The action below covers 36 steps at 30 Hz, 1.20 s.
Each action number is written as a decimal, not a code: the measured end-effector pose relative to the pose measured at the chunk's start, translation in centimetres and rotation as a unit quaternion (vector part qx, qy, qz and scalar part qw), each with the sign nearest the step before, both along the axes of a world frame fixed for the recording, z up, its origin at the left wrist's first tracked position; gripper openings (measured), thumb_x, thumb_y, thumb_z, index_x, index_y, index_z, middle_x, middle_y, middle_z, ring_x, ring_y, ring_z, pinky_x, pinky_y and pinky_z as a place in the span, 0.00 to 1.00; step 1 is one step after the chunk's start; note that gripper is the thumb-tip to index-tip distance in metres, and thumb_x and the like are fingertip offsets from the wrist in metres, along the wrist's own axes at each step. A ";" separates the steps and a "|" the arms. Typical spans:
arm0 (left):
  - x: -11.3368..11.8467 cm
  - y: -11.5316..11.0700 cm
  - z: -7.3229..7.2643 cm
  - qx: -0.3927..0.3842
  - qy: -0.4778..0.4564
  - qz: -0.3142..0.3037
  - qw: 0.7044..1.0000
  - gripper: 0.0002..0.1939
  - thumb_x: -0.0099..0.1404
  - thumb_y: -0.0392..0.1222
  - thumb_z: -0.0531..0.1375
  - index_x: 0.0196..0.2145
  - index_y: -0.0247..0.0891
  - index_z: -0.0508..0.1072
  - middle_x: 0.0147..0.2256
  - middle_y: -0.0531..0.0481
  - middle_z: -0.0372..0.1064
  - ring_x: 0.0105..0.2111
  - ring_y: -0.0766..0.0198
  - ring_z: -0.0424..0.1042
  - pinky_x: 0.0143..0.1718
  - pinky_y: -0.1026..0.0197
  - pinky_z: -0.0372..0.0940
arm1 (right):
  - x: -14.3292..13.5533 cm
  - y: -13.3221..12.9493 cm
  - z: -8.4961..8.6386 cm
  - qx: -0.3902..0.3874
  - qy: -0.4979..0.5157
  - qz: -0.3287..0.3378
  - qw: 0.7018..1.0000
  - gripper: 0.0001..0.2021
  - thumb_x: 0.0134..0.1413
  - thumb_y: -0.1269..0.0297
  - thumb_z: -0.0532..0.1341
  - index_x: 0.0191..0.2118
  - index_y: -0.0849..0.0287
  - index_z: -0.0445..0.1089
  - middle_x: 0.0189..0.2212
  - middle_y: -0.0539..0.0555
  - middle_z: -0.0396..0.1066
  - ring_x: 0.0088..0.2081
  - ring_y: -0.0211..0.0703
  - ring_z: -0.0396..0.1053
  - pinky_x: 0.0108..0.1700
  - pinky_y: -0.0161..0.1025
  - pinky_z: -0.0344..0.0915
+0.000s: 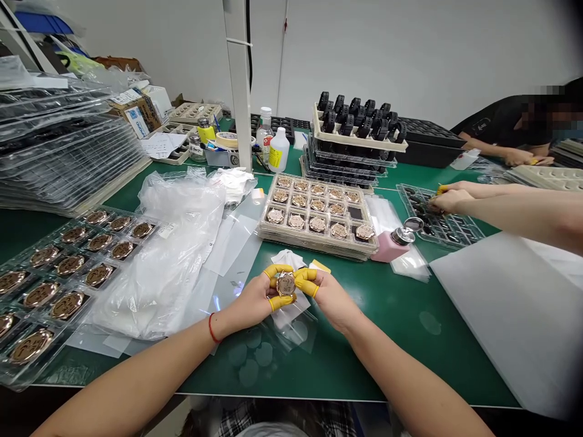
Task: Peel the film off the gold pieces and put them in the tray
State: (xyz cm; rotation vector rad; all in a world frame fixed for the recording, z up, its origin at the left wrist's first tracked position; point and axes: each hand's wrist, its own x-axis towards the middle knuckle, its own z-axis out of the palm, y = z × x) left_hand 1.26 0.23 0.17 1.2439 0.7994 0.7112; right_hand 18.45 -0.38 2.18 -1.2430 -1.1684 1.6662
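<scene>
Forearms [132,376]; watch case [286,283] between left hand [252,301] and right hand [334,300], both clamped on it.

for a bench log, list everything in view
held watch case: 1, rose gold, centre front
tray stack: 1, cream, centre
case tray: 1, clear, left front
piled trays: many, clear, far left
bag: 1, translucent, left centre
watches: many, black, back
pink bottle: 1, pink, right centre
other bottles: several, mixed, back
parts tray: 1, clear, right
sheet: 1, white, right
table: 1, green, beneath
other people: 2, one black-clad, right
left hand, right hand: 1 each, yellow-tipped, centre
</scene>
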 end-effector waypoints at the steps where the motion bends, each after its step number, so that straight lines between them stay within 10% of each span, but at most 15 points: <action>1: 0.0 0.0 0.0 0.002 0.001 -0.002 1.000 0.25 0.55 0.37 0.64 0.49 0.42 0.60 0.42 0.50 0.68 0.38 0.65 0.70 0.41 0.60 0.66 | 0.0 0.0 -0.1 0.000 -0.003 -0.002 1.000 0.14 0.40 0.54 0.67 0.26 0.60 0.68 0.29 0.50 0.67 0.36 0.42 0.63 0.42 0.39 0.58; 11: 0.1 0.1 0.1 -0.020 -0.010 -0.009 1.000 0.26 0.55 0.39 0.64 0.50 0.42 0.60 0.41 0.49 0.68 0.39 0.61 0.71 0.43 0.56 0.66 | 0.6 0.1 -0.7 0.104 -0.152 0.012 0.983 0.08 0.49 0.59 0.60 0.32 0.58 0.68 0.33 0.52 0.69 0.38 0.44 0.65 0.43 0.41 0.61; 15: 0.1 0.5 -0.6 -0.040 0.002 -0.002 0.999 0.27 0.54 0.39 0.65 0.50 0.41 0.60 0.38 0.50 0.67 0.37 0.64 0.70 0.41 0.57 0.65 | 2.7 1.2 -0.5 0.240 -0.480 0.038 0.843 0.08 0.52 0.66 0.59 0.40 0.59 0.68 0.40 0.57 0.69 0.43 0.50 0.63 0.45 0.44 0.59; 19: 0.2 0.7 -1.5 -0.062 -0.004 -0.018 0.998 0.28 0.54 0.40 0.65 0.51 0.41 0.59 0.34 0.52 0.66 0.35 0.65 0.69 0.42 0.57 0.64 | 5.2 2.6 -1.7 0.215 -0.673 0.097 0.701 0.08 0.51 0.67 0.62 0.38 0.63 0.68 0.37 0.62 0.67 0.40 0.53 0.64 0.36 0.41 0.59; 24: 0.3 0.7 -2.1 -0.058 -0.015 -0.010 0.998 0.28 0.54 0.42 0.65 0.50 0.42 0.60 0.35 0.52 0.66 0.36 0.64 0.69 0.42 0.57 0.64 | 5.4 2.7 -2.8 0.159 -0.639 0.087 0.748 0.06 0.57 0.64 0.56 0.35 0.60 0.64 0.32 0.57 0.67 0.30 0.46 0.65 0.27 0.38 0.53; 28: 0.4 0.7 -2.2 -0.041 -0.018 -0.005 0.999 0.27 0.54 0.41 0.65 0.49 0.42 0.61 0.39 0.49 0.67 0.38 0.62 0.69 0.42 0.56 0.65 | 3.2 1.2 -1.9 0.304 -0.501 0.035 0.810 0.07 0.60 0.67 0.49 0.38 0.58 0.63 0.36 0.56 0.67 0.35 0.45 0.65 0.33 0.37 0.57; 36: 0.3 0.6 -2.2 -0.023 -0.043 -0.025 0.998 0.22 0.58 0.40 0.62 0.49 0.41 0.61 0.43 0.47 0.67 0.42 0.60 0.69 0.46 0.54 0.64 | 0.6 -0.3 -3.3 0.392 -0.507 0.078 0.764 0.11 0.61 0.65 0.46 0.32 0.58 0.63 0.29 0.55 0.65 0.29 0.43 0.62 0.29 0.36 0.55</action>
